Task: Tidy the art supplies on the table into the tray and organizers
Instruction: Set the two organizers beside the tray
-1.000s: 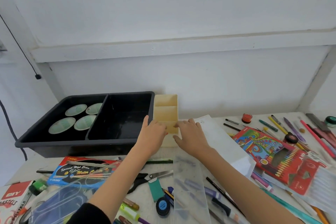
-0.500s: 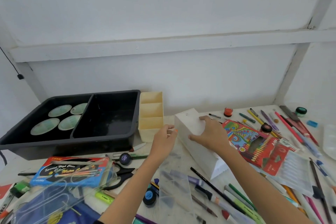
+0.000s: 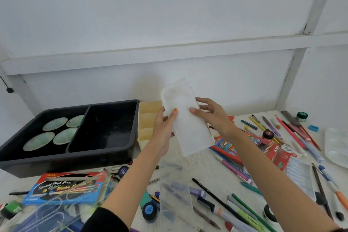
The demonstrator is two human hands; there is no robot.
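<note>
Both clamped on white organizer box, lifted off table, tilted. Left hand gripping its left edge, thumb on front; right hand on right edge, fingers half spread. Cream divider just behind left hand, black tray further left.

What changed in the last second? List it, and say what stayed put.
Both hands left the cream organizer. The left hand and right hand took hold of the white box and lifted it off the table, tilted. The black tray and the cream organizer stayed put.
</note>
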